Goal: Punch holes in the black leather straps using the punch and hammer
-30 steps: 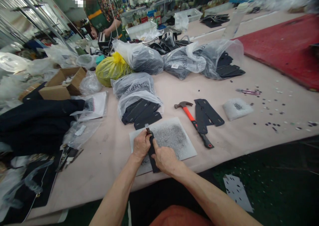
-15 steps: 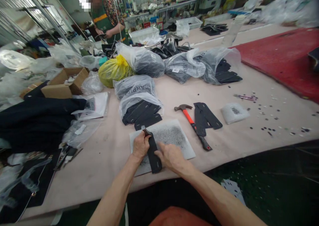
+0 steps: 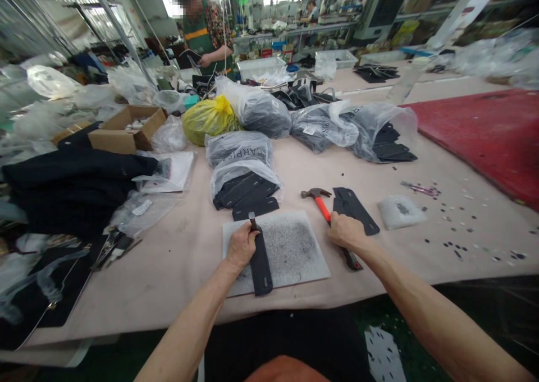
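Note:
My left hand is closed round a short metal punch, held upright at the far end of a black strip. Under the strip lies a white board speckled with black marks. My right hand is wrapped round the orange and black handle of a claw hammer, which rests on the table; its fingers are partly hidden. Right beside that hand lie more black strips.
Behind the board, an open plastic bag spills black strips. A white wrapped block and a pink-handled tool sit to the right among scattered punched bits. Several filled bags, a yellow bag and a cardboard box stand farther back. Another person stands beyond.
My right hand has left the black strip and moved right onto the hammer handle. My left hand stays at the strip's far end with the punch. The view has shifted slightly.

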{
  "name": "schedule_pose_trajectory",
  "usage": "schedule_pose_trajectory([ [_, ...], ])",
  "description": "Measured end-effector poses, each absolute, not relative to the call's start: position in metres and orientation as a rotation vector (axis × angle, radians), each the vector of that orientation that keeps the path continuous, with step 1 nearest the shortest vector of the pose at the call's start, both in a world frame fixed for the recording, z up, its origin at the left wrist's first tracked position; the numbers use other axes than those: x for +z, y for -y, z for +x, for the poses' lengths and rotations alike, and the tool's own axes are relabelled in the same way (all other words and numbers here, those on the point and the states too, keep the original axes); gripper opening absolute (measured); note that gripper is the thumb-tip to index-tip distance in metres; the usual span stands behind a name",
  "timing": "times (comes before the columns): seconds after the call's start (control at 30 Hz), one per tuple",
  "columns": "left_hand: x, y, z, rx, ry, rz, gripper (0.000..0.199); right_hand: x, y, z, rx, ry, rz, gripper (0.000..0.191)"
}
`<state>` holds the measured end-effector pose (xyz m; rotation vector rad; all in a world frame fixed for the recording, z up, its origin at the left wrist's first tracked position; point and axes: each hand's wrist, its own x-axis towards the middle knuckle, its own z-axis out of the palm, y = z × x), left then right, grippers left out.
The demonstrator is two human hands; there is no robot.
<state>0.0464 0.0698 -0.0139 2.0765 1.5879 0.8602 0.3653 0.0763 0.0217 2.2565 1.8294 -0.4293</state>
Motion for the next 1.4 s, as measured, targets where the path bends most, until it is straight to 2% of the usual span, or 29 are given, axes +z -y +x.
schedule_pose_trajectory([
  [0.2, -0.017, -0.070, 0.045, 0.902, -1.558, 2.071, 0.013, 0.031, -0.095, 0.375, -0.619, -1.774, 2.411, 0.029],
  [0.27, -0.017, -0.070, 0.045, 0.905, -1.552, 2.066, 0.013, 0.032, -0.102, 0.381, -0.809, -1.697, 2.491, 0.023],
  [0.37, -0.017, -0.069, 0.046, 0.907, -1.546, 2.058, 0.013, 0.030, -0.105, 0.380, -1.277, -1.555, 2.542, 0.004],
  [0.57, -0.019, -0.069, 0.045, 0.937, -1.531, 2.099, 0.014, 0.016, -0.079, 0.350, -2.280, -1.283, 2.534, 0.014],
  [0.7, -0.018, -0.070, 0.044, 0.910, -1.504, 2.170, 0.016, 0.016, -0.067, 0.335, -2.609, -1.092, 2.557, 0.020],
  [0.8, -0.017, -0.069, 0.044, 0.897, -1.516, 2.177, 0.016, 0.039, -0.060, 0.325, -2.689, -1.120, 2.642, 0.022],
  [0.87, -0.016, -0.069, 0.044, 0.896, -1.546, 2.161, 0.014, 0.068, -0.054, 0.317, -2.529, -1.470, 2.716, 0.028],
  [0.9, -0.016, -0.068, 0.045, 0.896, -1.566, 2.151, 0.013, 0.086, -0.050, 0.313, -2.332, -1.743, 2.733, 0.031],
  [1.0, -0.014, -0.067, 0.046, 0.886, -1.601, 2.144, 0.011, 0.134, -0.036, 0.302, -1.368, -2.468, 2.610, 0.034],
  [1.1, -0.014, -0.067, 0.047, 0.863, -1.606, 2.150, 0.011, 0.157, -0.024, 0.293, -0.587, -2.705, 2.313, 0.031],
  [1.17, -0.015, -0.066, 0.047, 0.856, -1.618, 2.152, 0.011, 0.160, -0.021, 0.290, -0.344, -2.715, 2.099, 0.028],
  [1.27, -0.017, -0.066, 0.047, 0.856, -1.626, 2.161, 0.012, 0.167, -0.023, 0.291, -0.164, -2.697, 1.886, 0.024],
  [1.33, -0.018, -0.066, 0.048, 0.860, -1.627, 2.162, 0.012, 0.181, -0.024, 0.293, -0.100, -2.743, 1.910, 0.026],
  [1.4, -0.018, -0.066, 0.048, 0.870, -1.627, 2.157, 0.013, 0.194, -0.021, 0.293, -0.077, -2.819, 2.110, 0.028],
])
